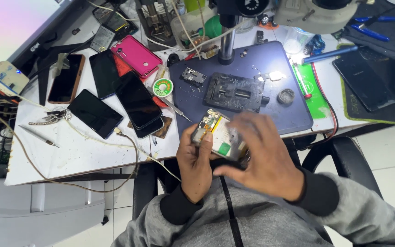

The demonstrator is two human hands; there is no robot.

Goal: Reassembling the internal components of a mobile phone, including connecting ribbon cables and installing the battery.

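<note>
White workbench (69, 155) spreads ahead of my hands, crowded. My left hand (196, 160) grips the opened phone (218, 135) by its near edge, fingers curled round it; my right hand (264, 158) is blurred, fingers closed on the phone's right side. Just beyond lies a dark mat (270, 68) with a black clamp (235, 93). Left of my hands sit several dark phones (136, 98), a pink phone (136, 55), tweezers (172, 106) and keys (51, 118).

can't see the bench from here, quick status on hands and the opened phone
Left hand grips opened phone by its left edge. Right hand blurred over its right side. Phone held above the bench edge; nothing blocking.
</note>
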